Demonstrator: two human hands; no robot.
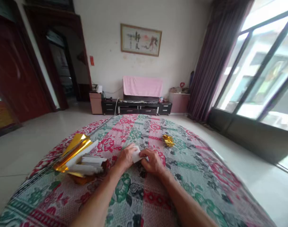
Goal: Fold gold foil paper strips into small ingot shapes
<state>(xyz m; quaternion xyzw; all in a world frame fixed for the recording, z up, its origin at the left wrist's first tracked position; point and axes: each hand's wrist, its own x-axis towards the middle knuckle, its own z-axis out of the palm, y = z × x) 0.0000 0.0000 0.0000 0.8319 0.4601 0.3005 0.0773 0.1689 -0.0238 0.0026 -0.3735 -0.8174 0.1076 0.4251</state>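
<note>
A small piece of white paper (135, 155) lies between my two hands at the middle of the patterned tablecloth (125, 186). My left hand (127, 156) is closed on its left side, fingers bent over the edge. On the right side, my right hand (153, 161) pinches the paper between thumb and fingers. To the left rests a loose pile of gold foil sheets (74, 154) and rolled or folded white paper (92, 162), partly blurred. Beyond my right hand sits a small bunch of folded gold foil (168, 140).
The round table's cloth hangs over its edge. Across the room stand a low black cabinet (132, 110) and a screen under a pink cloth (143, 85). A framed picture (141, 40) hangs above. Purple curtains (205, 63) and windows are on the right, a dark red door (16, 69) on the left.
</note>
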